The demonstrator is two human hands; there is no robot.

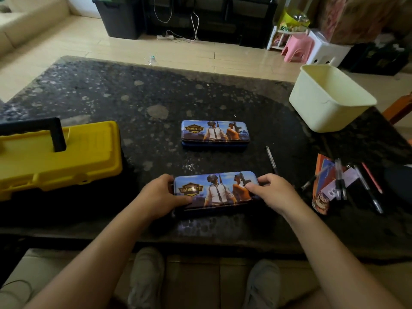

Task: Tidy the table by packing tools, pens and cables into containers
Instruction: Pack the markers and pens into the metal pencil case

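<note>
A closed pencil tin point(215, 191) with printed game figures lies near the front edge of the dark stone table point(138, 103). My left hand point(159, 195) grips its left end and my right hand point(270, 190) grips its right end, thumbs on the lid. A second, identical tin point(215, 132) lies closed farther back at the table's middle. One black pen point(271, 159) lies loose just right of the tins. Several more pens point(341, 181) rest on a pile of coloured cards point(323, 192) at the right.
A closed yellow toolbox point(66, 157) with a black handle stands at the left. A cream plastic tub point(330, 99) sits at the back right corner. Beyond the table are tiled floor, a pink stool point(297, 46) and dark furniture.
</note>
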